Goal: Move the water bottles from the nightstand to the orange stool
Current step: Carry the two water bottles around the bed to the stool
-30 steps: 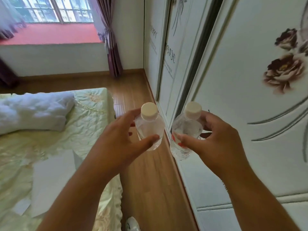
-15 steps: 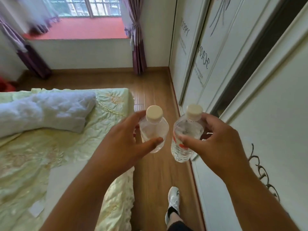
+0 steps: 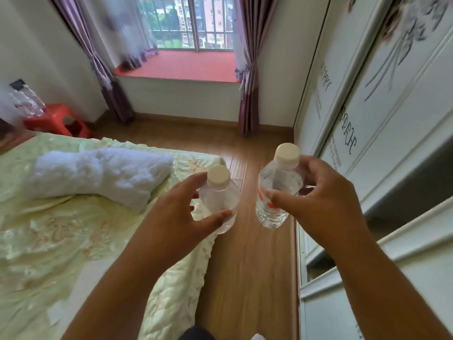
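Bedroom floor (image 3: 250, 241) runs centre frame; left hand (image 3: 179, 214) grips one water bottle (image 3: 219, 200), right hand (image 3: 318, 200) another (image 3: 277, 192); orange stool (image 3: 57, 119) upper left.

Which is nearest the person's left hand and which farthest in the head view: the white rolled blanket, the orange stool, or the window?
From the left hand, which holds a water bottle:
1. White rolled blanket, on the bed just to its left.
2. Orange stool, beyond the bed in the far left corner.
3. Window, on the far wall, straight ahead.
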Action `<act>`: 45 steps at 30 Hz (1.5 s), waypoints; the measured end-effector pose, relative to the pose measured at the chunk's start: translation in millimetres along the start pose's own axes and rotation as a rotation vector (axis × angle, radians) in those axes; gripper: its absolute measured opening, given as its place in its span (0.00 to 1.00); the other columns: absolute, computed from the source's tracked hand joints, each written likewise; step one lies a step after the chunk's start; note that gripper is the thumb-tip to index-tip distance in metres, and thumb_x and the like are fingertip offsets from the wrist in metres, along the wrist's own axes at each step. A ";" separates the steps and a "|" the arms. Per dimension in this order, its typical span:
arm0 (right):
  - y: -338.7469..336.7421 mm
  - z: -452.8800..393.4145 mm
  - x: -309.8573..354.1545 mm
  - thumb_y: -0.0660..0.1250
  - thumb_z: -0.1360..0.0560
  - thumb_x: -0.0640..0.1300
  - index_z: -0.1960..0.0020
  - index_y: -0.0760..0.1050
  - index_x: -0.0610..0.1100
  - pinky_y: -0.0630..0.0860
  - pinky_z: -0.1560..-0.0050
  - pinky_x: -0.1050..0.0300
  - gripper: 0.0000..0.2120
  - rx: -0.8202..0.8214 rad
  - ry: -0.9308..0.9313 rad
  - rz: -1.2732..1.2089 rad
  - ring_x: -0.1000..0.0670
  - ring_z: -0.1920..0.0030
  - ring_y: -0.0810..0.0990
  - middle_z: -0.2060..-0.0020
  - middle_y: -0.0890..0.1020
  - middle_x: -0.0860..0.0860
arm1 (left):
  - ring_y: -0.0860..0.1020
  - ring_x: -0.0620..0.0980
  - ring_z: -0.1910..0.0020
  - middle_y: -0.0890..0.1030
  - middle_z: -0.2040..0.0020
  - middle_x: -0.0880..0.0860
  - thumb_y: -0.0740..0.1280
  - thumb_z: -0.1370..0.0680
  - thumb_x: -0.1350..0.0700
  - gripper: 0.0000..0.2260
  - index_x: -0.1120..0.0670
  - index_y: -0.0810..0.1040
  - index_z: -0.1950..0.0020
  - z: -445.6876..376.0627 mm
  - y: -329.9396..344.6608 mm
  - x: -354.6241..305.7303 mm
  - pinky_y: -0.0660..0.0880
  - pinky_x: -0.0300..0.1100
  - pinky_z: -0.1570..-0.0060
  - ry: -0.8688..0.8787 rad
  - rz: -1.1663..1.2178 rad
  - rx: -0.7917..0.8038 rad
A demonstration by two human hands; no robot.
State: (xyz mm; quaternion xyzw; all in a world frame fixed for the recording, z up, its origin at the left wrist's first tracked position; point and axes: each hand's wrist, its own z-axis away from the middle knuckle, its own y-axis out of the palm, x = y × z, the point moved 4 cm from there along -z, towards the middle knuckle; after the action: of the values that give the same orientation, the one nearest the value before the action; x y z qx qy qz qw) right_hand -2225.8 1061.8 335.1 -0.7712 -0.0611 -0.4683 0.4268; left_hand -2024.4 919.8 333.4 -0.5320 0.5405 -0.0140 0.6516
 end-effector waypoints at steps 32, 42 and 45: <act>47.1 -291.3 -38.3 0.80 0.38 0.60 0.39 0.68 0.56 0.74 0.55 0.73 0.33 -0.187 0.172 0.181 0.61 0.53 0.80 0.47 0.79 0.62 | 0.76 0.42 0.39 0.75 0.34 0.40 0.71 0.34 0.34 0.36 0.40 0.67 0.29 -384.3 36.6 63.3 0.78 0.50 0.41 0.198 0.142 0.183; 134.0 -393.5 -20.2 0.74 0.40 0.66 0.40 0.67 0.60 0.72 0.58 0.76 0.32 0.029 0.062 0.034 0.60 0.51 0.81 0.47 0.77 0.65 | 0.75 0.39 0.41 0.75 0.34 0.39 0.73 0.33 0.36 0.33 0.39 0.68 0.30 -412.3 -9.1 140.3 0.77 0.40 0.43 -0.025 0.100 0.011; 151.4 -426.6 -20.3 0.75 0.40 0.66 0.40 0.67 0.60 0.73 0.55 0.72 0.33 0.094 0.022 -0.016 0.57 0.49 0.81 0.45 0.78 0.64 | 0.75 0.37 0.42 0.74 0.36 0.36 0.72 0.34 0.34 0.34 0.38 0.67 0.30 -427.0 -15.9 150.0 0.75 0.36 0.45 -0.074 0.064 -0.041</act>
State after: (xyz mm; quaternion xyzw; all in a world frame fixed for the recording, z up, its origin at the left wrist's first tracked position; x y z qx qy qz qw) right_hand -2448.2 667.7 312.5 -0.7447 -0.0846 -0.4768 0.4593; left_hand -2260.4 534.4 305.4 -0.5276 0.5331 0.0376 0.6603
